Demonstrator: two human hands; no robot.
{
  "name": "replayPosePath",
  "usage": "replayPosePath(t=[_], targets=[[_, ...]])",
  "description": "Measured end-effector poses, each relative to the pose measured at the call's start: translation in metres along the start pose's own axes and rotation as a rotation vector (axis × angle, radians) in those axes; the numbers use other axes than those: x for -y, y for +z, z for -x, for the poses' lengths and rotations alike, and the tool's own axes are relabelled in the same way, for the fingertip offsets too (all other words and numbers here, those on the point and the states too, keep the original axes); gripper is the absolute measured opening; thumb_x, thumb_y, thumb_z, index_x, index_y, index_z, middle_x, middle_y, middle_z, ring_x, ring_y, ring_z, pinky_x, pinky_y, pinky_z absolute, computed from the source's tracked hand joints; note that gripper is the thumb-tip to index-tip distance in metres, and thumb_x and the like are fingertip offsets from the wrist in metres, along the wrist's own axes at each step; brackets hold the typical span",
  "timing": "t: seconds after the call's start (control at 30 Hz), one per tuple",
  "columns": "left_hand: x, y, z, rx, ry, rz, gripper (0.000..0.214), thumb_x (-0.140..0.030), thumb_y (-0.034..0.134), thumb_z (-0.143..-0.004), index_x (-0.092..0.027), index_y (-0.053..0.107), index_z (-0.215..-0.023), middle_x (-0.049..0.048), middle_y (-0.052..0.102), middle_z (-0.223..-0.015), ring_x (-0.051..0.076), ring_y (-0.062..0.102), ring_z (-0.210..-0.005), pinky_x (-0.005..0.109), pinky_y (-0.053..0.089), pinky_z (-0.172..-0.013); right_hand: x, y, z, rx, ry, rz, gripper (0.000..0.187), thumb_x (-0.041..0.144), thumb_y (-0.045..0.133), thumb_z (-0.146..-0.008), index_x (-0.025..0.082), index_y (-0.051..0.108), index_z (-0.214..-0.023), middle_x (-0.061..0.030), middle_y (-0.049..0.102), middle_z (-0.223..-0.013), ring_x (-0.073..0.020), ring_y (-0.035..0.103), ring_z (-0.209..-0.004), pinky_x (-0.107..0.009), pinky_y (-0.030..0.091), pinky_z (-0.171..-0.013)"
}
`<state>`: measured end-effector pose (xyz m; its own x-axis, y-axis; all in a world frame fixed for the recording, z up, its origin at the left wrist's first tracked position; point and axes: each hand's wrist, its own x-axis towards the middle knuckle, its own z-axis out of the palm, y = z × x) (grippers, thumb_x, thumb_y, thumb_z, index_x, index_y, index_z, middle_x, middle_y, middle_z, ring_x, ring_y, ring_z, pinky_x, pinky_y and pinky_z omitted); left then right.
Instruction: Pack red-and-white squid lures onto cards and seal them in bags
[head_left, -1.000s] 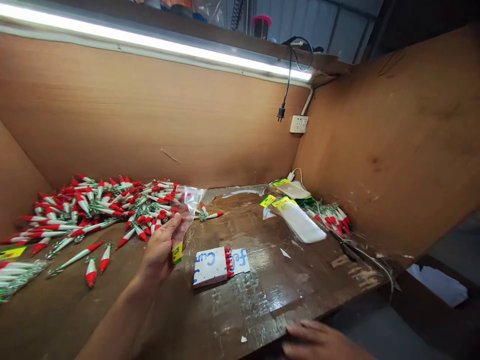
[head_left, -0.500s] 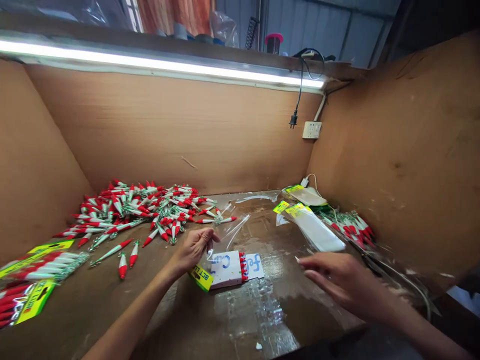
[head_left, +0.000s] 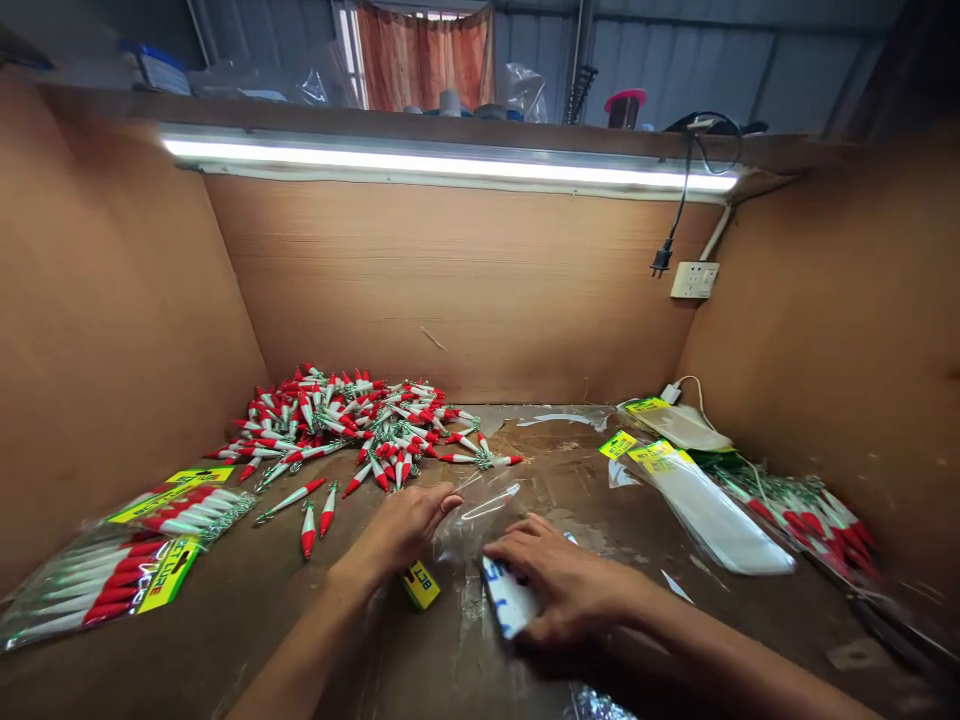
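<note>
Head view: I look down on a brown desk (head_left: pixel 247 620) walled in by board on three sides.
Left hand (head_left: pixel 409 520): I see it closed on a clear bag (head_left: pixel 472 512), thumb and fingers pinching the film near the front middle of the desk.
Bag: it is crumpled and lifted a little off the desk between my two hands; its yellow label (head_left: pixel 421 585) hangs at the lower end, just below the left wrist.
Right hand (head_left: pixel 559 582): palm down, fingers bent, lying over a white card (head_left: pixel 508 602) just right of the bag. I cannot tell whether it grips the card or only presses on it.
Card: flat on the desk near the front edge, mostly hidden under the right hand.
Lures (head_left: pixel 352 425): a loose red, white and green heap toward the back left corner; a few strays lie nearer the left hand.
Packed bags (head_left: pixel 112 565): filled, with yellow labels, along the left edge.
Empty bags (head_left: pixel 701 505): a stack with yellow labels toward the right edge, with more lures beyond it.
Lamp (head_left: pixel 450 165): a lit tube along the top of the back wall.
Socket (head_left: pixel 694 280): in the back right corner, a black plug (head_left: pixel 660 262) dangling just beside it.
</note>
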<state>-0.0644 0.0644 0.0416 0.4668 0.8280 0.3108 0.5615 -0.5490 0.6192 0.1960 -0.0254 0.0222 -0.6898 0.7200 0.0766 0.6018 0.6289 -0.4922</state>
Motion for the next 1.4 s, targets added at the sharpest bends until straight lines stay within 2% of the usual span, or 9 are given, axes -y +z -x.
replayPosePath(t=[0.13, 0.3, 0.43, 0.5, 0.63, 0.8, 1.0, 1.23, 1.4], targets=[[-0.013, -0.005, 0.003, -0.064, 0.090, -0.197, 0.028, -0.044, 0.048, -0.098, -0.030, 0.071, -0.107, 0.0053, 0.074, -0.095, 0.025, 0.068, -0.088, 0.026, 0.044, -0.074, -0.015, -0.026, 0.036, 0.131, 0.033, -0.042, 0.083, 0.006, 0.065, -0.060, 0.041, 0.055, -0.135, 0.0006, 0.022, -0.162, -0.0393, 0.015, -0.147, -0.065, 0.012, -0.114], [-0.028, -0.006, 0.008, -0.259, 0.217, -0.351, 0.037, -0.038, 0.044, -0.101, -0.031, 0.056, -0.135, 0.0057, 0.065, -0.128, 0.025, 0.062, -0.113, 0.032, 0.045, -0.094, -0.032, -0.028, 0.060, -0.150, 0.274, -0.154, 0.034, 0.023, 0.053, -0.087, 0.033, 0.073, -0.112, 0.0026, 0.018, -0.163, -0.0329, 0.017, -0.148, -0.058, 0.019, -0.116], [-0.019, 0.011, 0.005, -0.312, 0.338, -0.487, 0.039, -0.032, 0.048, -0.100, -0.030, 0.052, -0.139, 0.0064, 0.059, -0.138, 0.027, 0.054, -0.126, 0.039, 0.043, -0.105, -0.032, -0.002, 0.062, -0.268, 0.509, -0.053, 0.086, 0.054, 0.069, -0.076, 0.027, 0.035, -0.151, -0.0121, 0.019, -0.162, -0.0396, 0.022, -0.145, -0.058, 0.024, -0.114], [-0.012, 0.025, 0.002, -0.284, 0.406, -0.551, 0.039, -0.029, 0.049, -0.100, -0.029, 0.052, -0.139, 0.0066, 0.058, -0.139, 0.027, 0.054, -0.127, 0.042, 0.045, -0.104, -0.030, 0.006, 0.063, -0.256, 0.522, 0.007, 0.098, 0.048, 0.075, -0.070, 0.029, 0.028, -0.153, -0.0114, 0.031, -0.157, -0.0378, 0.033, -0.139, -0.053, 0.029, -0.112], [-0.004, 0.050, 0.000, -0.195, 0.503, -0.631, 0.040, -0.027, 0.053, -0.098, -0.025, 0.052, -0.138, 0.0082, 0.058, -0.139, 0.026, 0.056, -0.126, 0.043, 0.049, -0.102, -0.033, -0.007, 0.074, -0.287, 0.530, -0.021, 0.085, 0.033, 0.071, -0.070, 0.029, 0.037, -0.148, -0.0085, 0.052, -0.141, -0.0315, 0.048, -0.124, -0.044, 0.036, -0.106], [-0.010, 0.061, 0.001, -0.101, 0.600, -0.619, 0.042, -0.026, 0.054, -0.098, -0.024, 0.050, -0.140, 0.0080, 0.055, -0.142, 0.026, 0.054, -0.129, 0.044, 0.050, -0.103, -0.045, -0.042, 0.094, -0.291, 0.549, -0.289, 0.088, 0.035, 0.073, -0.070, 0.030, 0.033, -0.149, -0.0082, 0.053, -0.137, -0.0293, 0.054, -0.118, -0.041, 0.041, -0.101], [-0.019, 0.068, 0.003, 0.144, 0.706, -0.532, 0.042, -0.028, 0.050, -0.100, -0.029, 0.046, -0.142, 0.0071, 0.052, -0.145, 0.025, 0.055, -0.128, 0.043, 0.048, -0.105, -0.041, -0.043, 0.098, -0.289, 0.521, -0.246, 0.099, 0.032, 0.075, -0.068, 0.033, 0.024, -0.153, -0.0079, 0.050, -0.136, -0.0283, 0.053, -0.118, -0.040, 0.039, -0.104], [-0.030, 0.070, 0.010, 0.386, 0.548, -0.356, 0.063, -0.051, 0.060, -0.091, -0.030, 0.040, -0.146, 0.0087, 0.058, -0.139, 0.029, 0.056, -0.125, 0.045, 0.045, -0.105, -0.032, -0.027, 0.090, -0.193, 0.490, -0.158, 0.104, 0.028, 0.074, -0.066, 0.033, 0.020, -0.155, -0.0084, 0.050, -0.138, -0.0301, 0.049, -0.124, -0.040, 0.038, -0.105], [-0.054, 0.076, 0.019, 0.349, 0.387, -0.354, 0.079, -0.065, 0.066, -0.078, -0.027, 0.042, -0.143, 0.0109, 0.057, -0.136, 0.034, 0.056, -0.119, 0.050, 0.044, -0.102, -0.028, -0.016, 0.085, -0.153, 0.465, -0.112, 0.103, 0.026, 0.071, -0.067, 0.032, 0.019, -0.155, -0.0068, 0.037, -0.154, -0.0356, 0.031, -0.141, -0.047, 0.027, -0.114]])
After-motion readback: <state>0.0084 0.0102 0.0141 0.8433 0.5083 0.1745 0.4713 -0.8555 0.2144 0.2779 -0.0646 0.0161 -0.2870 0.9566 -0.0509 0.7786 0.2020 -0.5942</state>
